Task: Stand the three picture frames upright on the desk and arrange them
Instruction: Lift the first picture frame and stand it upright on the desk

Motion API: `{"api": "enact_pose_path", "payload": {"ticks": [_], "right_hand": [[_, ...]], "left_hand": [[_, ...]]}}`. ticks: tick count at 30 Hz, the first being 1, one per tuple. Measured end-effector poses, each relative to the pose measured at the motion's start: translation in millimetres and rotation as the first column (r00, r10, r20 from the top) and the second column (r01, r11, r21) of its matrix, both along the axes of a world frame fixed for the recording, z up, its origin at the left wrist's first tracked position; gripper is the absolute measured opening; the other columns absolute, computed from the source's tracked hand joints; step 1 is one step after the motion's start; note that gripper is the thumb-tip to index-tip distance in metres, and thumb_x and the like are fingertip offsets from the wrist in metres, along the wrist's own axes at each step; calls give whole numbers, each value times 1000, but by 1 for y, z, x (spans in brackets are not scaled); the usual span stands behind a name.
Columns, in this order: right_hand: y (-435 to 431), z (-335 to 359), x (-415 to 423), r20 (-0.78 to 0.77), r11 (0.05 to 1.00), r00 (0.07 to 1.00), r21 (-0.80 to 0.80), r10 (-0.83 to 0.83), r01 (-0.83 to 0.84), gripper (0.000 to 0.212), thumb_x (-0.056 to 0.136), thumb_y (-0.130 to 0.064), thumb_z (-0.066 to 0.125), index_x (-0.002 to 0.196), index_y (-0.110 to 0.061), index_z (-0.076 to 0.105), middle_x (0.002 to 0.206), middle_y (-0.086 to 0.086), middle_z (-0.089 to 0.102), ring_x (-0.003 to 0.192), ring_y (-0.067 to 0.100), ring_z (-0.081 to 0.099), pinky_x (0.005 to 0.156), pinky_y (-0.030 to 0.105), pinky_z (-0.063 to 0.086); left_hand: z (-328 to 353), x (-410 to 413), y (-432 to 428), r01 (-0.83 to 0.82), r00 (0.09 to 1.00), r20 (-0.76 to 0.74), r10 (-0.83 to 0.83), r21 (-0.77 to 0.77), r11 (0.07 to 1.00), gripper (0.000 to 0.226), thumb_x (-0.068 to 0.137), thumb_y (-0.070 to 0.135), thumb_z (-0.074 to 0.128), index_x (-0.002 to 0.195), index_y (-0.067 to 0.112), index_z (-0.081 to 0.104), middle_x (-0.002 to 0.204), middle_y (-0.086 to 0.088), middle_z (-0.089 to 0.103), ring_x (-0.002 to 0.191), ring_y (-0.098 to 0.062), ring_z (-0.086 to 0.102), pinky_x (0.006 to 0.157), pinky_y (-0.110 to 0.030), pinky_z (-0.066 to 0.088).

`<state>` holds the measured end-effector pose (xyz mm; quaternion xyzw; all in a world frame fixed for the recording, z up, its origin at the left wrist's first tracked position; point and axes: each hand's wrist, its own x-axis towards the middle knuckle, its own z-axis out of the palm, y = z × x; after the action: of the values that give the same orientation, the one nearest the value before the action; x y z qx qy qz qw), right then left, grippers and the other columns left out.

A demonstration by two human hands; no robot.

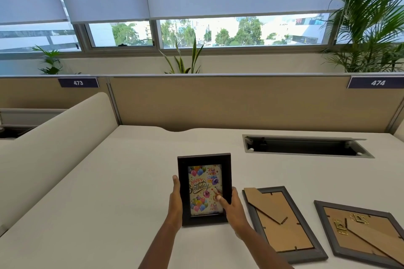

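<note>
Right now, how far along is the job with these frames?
Nothing looks finished. The birthday frame is upright in both hands, left hand and right hand gripping its sides. Left to do: the middle frame and the right frame lie face down on the desk.

Left partition tag (78, 82): reads "473", white numerals on dark blue, fixed at top edge of partition.
Right partition tag (376, 82): reads "474", same white-on-blue style, fixed at top edge of partition.
Upright picture frame (204, 189): card inside reads "HAPPY Birthday", among printed balloons.
Two face-down frames: no legible text on cardboard backs.
</note>
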<state>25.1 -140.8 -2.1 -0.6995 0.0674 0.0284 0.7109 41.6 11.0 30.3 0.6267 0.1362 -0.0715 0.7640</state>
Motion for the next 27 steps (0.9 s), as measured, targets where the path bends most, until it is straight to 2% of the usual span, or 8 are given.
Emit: {"api": "enact_pose_path", "payload": {"ticks": [5, 9, 12, 14, 18, 21, 24, 27], "right_hand": [[1, -1, -2, 12, 998, 1000, -54, 8, -7, 50, 93, -12, 50, 137, -9, 26, 143, 14, 39, 131, 26, 39, 100, 34, 42], [-4, -3, -6, 24, 986, 999, -163, 23, -19, 53, 91, -15, 54, 137, -8, 28, 143, 13, 39, 132, 28, 38, 107, 42, 40], [-14, -2, -13, 87, 966, 995, -257, 37, -14, 45, 87, -14, 61, 126, -14, 39, 127, 9, 51, 117, 19, 49, 86, 21, 48], [-27, 1, -17, 132, 946, 991, -324, 21, 23, 48, 86, -16, 63, 128, -15, 40, 120, 3, 50, 110, 14, 48, 83, 17, 42], [-56, 9, -23, 224, 907, 973, -399, -49, 138, 38, 89, -15, 58, 125, -10, 46, 119, 8, 51, 108, 18, 51, 90, 26, 43], [-81, 12, -26, 247, 854, 959, -459, -141, 244, 31, 93, -10, 49, 123, -7, 49, 120, 10, 53, 107, 20, 52, 87, 25, 41], [-105, 12, -29, 247, 801, 941, -501, -230, 327, 28, 92, -5, 47, 120, -5, 52, 119, 13, 56, 110, 25, 53, 90, 30, 41], [-125, 9, -34, 228, 737, 931, -568, -287, 366, 29, 91, 0, 46, 119, -4, 53, 121, 17, 54, 113, 28, 51, 96, 35, 41]], "left_hand": [[-2, -3, 0, -12, 1000, 5, 11, 32, 999, 59, 93, 55, 12, 122, 22, 52, 107, -6, 61, 81, -15, 65, 65, -28, 55], [-2, -10, -10, -156, 988, 41, 152, 140, 978, 62, 95, 49, 13, 136, 12, 41, 135, -18, 51, 120, -36, 52, 99, -50, 47], [6, -16, -18, -509, 860, 226, 456, 340, 791, 46, 100, 32, 26, 132, 3, 41, 139, -23, 41, 125, -39, 44, 104, -53, 40], [16, -18, -26, -650, 752, 426, 503, 349, 675, 39, 99, 24, 33, 126, -2, 42, 136, -27, 40, 124, -42, 43, 101, -56, 41], [34, -28, -49, -675, 637, 729, 251, 368, 640, 59, 95, 44, 24, 126, -4, 41, 140, -28, 37, 131, -36, 36, 102, -42, 35], [40, -36, -73, -643, 531, 847, -25, 422, 639, 50, 96, 43, 20, 126, 7, 37, 139, -20, 35, 132, -27, 32, 111, -33, 32], [30, -44, -98, -572, 421, 846, -326, 527, 629, 36, 96, 31, 31, 125, 11, 37, 138, -10, 31, 142, -9, 16, 118, -22, 13], [13, -53, -122, -484, 376, 738, -561, 672, 560, 39, 84, 18, 43, 123, 13, 41, 136, -6, 35, 137, -10, 26, 111, -26, 31]]}}
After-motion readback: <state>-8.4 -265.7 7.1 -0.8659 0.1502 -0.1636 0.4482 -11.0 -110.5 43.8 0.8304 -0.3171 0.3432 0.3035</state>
